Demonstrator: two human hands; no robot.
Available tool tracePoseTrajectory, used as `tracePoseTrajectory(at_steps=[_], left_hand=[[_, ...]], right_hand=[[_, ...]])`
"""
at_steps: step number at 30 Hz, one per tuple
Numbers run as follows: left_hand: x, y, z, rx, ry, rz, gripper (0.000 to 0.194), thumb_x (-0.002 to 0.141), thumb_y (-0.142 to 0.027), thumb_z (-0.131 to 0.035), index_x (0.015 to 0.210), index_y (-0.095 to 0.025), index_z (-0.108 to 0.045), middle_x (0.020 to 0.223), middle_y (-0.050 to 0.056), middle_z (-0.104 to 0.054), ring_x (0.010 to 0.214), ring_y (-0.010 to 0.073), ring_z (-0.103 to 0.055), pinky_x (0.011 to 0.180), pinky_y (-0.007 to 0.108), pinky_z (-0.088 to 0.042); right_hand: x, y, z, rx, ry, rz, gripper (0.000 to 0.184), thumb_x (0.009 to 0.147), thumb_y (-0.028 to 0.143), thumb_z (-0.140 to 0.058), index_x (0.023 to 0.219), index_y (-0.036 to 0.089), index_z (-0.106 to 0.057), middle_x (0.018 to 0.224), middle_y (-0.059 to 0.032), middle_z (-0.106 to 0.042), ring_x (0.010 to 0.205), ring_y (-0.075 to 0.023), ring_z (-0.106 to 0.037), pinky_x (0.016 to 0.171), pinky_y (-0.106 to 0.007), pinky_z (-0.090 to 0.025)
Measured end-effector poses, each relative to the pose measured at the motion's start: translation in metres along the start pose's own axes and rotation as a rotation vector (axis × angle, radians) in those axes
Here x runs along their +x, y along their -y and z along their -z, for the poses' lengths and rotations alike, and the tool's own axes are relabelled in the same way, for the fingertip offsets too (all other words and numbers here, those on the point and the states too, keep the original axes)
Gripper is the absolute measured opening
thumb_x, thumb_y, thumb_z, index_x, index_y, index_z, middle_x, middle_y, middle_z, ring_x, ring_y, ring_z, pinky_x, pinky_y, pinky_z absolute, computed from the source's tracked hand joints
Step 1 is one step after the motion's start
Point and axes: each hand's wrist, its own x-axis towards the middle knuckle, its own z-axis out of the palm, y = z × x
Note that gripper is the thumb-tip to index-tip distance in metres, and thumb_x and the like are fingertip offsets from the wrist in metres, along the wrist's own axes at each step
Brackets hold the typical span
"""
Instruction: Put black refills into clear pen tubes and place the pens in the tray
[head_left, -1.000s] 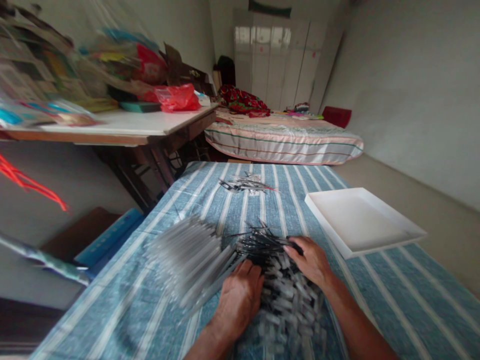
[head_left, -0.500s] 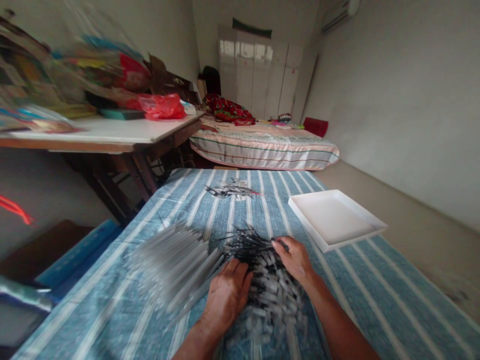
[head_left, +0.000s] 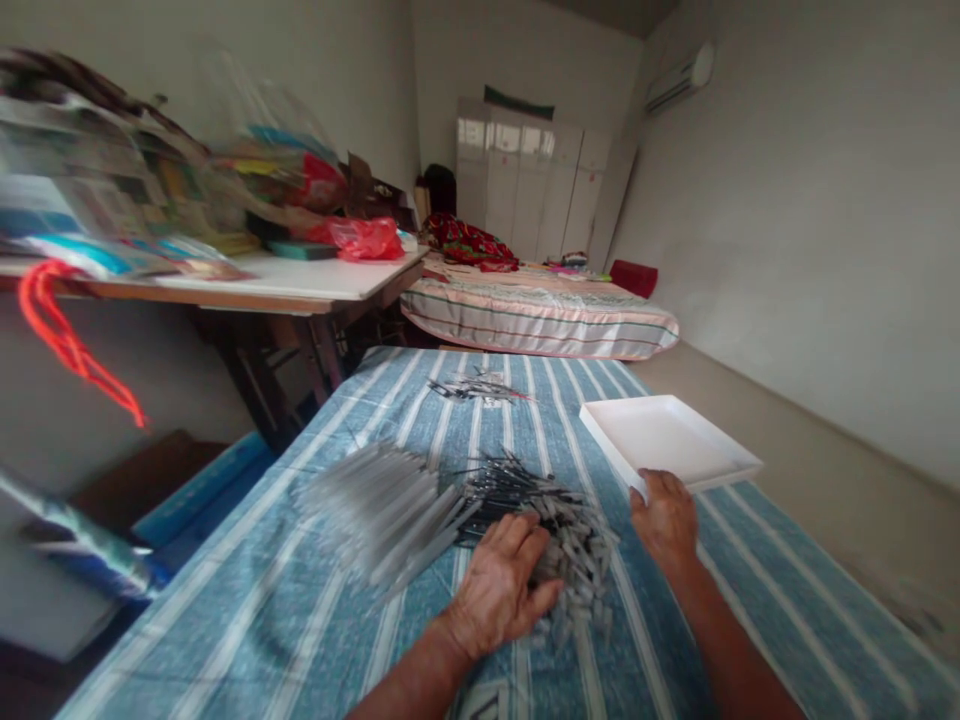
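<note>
My left hand [head_left: 510, 580] lies over a heap of thin black sticks with short translucent grey ends [head_left: 577, 560], fingers extended and slightly bent. Whether a piece is under its fingers is hidden. My right hand [head_left: 666, 515] is at the near edge of a shallow white box [head_left: 667, 440], fingers curled over its wall and thumb on the left. Left of the heap lies a bundle of slim translucent grey tubes [head_left: 390, 510], like pen barrels, side by side. Farther back is a small scatter of thin dark pieces [head_left: 480, 385].
A blue striped cloth [head_left: 300, 620] covers the table. At left stands a white-topped desk [head_left: 300, 280] with bags and a red plastic bag [head_left: 367, 240]; a red cord [head_left: 75, 355] hangs from it. A bed [head_left: 540, 310] stands beyond the table.
My right hand has left the black sticks and moved right to the white box's near edge. My left hand has shifted right over the heap, its fingers straighter. The view has shifted left.
</note>
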Motion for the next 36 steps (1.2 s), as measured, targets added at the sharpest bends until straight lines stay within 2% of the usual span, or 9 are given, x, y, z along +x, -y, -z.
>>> tracePoseTrajectory(at_steps=[4,7,10,16,23,28,30,34,36], left_hand=[[-0.004,-0.011,0.000,-0.026,0.103,-0.093,0.052,0.077,-0.051,-0.053,0.117,-0.018,-0.053,0.126,0.012,-0.053,0.116,0.0298,-0.044,0.097,0.047,-0.036],[-0.008,-0.017,0.000,-0.015,0.165,-0.156,0.058,0.078,-0.055,-0.051,0.122,-0.018,-0.049,0.132,0.011,-0.049,0.123,0.0302,-0.037,0.102,0.048,-0.029],[-0.012,-0.018,-0.002,0.019,0.194,-0.159,0.061,0.078,-0.056,-0.050,0.126,-0.018,-0.046,0.136,0.012,-0.045,0.126,0.0313,-0.034,0.103,0.050,-0.026],[-0.016,-0.015,-0.008,0.100,0.188,-0.120,0.059,0.078,-0.050,-0.053,0.126,-0.017,-0.045,0.133,0.013,-0.047,0.124,0.0309,-0.036,0.101,0.049,-0.030],[-0.013,-0.013,-0.012,0.152,0.138,-0.148,0.055,0.081,-0.051,-0.048,0.122,-0.015,-0.048,0.121,0.014,-0.054,0.116,0.0287,-0.043,0.096,0.045,-0.036],[-0.009,-0.009,-0.013,0.198,0.135,-0.170,0.053,0.082,-0.052,-0.047,0.119,-0.014,-0.049,0.114,0.014,-0.056,0.111,0.0275,-0.046,0.094,0.043,-0.038],[-0.008,-0.007,-0.013,0.210,0.138,-0.181,0.052,0.082,-0.052,-0.047,0.118,-0.014,-0.049,0.112,0.014,-0.057,0.109,0.0270,-0.048,0.092,0.041,-0.039],[-0.004,-0.002,-0.010,0.212,0.130,-0.198,0.050,0.083,-0.052,-0.045,0.116,-0.015,-0.051,0.108,0.013,-0.058,0.106,0.0255,-0.050,0.090,0.039,-0.041],[-0.002,0.000,-0.008,0.208,0.117,-0.202,0.049,0.083,-0.052,-0.045,0.114,-0.015,-0.052,0.108,0.012,-0.059,0.105,0.0253,-0.050,0.090,0.039,-0.041]], right_hand=[[-0.004,-0.011,-0.006,-0.090,0.131,-0.032,0.024,0.078,0.022,-0.051,0.100,0.015,-0.061,0.096,-0.0129,-0.063,0.097,-0.0273,-0.053,0.080,-0.036,-0.039],[-0.008,-0.015,-0.009,-0.082,0.178,-0.024,0.024,0.079,0.020,-0.050,0.100,0.016,-0.062,0.092,-0.0133,-0.064,0.094,-0.0267,-0.054,0.076,-0.035,-0.039],[-0.009,-0.014,-0.007,-0.062,0.209,-0.014,0.026,0.079,0.018,-0.049,0.101,0.014,-0.062,0.092,-0.0136,-0.064,0.092,-0.0265,-0.055,0.075,-0.034,-0.039],[-0.013,0.001,0.003,-0.019,0.288,0.005,0.026,0.082,0.019,-0.048,0.100,0.010,-0.064,0.091,-0.0147,-0.066,0.090,-0.0255,-0.057,0.076,-0.031,-0.041],[-0.026,0.027,0.014,0.018,0.356,0.012,0.027,0.082,0.023,-0.048,0.101,0.012,-0.065,0.094,-0.0129,-0.067,0.090,-0.0256,-0.059,0.075,-0.031,-0.043],[-0.030,0.034,0.016,0.046,0.373,0.016,0.028,0.082,0.024,-0.047,0.102,0.012,-0.064,0.096,-0.0132,-0.067,0.092,-0.0256,-0.058,0.079,-0.033,-0.044],[-0.033,0.035,0.017,0.073,0.331,0.024,0.030,0.082,0.022,-0.046,0.104,0.011,-0.063,0.099,-0.0140,-0.066,0.096,-0.0258,-0.057,0.084,-0.035,-0.043],[-0.052,0.038,0.019,0.223,0.037,0.087,0.033,0.082,0.023,-0.045,0.109,0.009,-0.058,0.113,-0.0179,-0.059,0.113,-0.0286,-0.048,0.093,-0.042,-0.040],[-0.065,0.043,0.021,0.327,-0.060,0.127,0.032,0.085,0.028,-0.044,0.107,0.011,-0.058,0.113,-0.0178,-0.058,0.114,-0.0288,-0.047,0.094,-0.044,-0.040]])
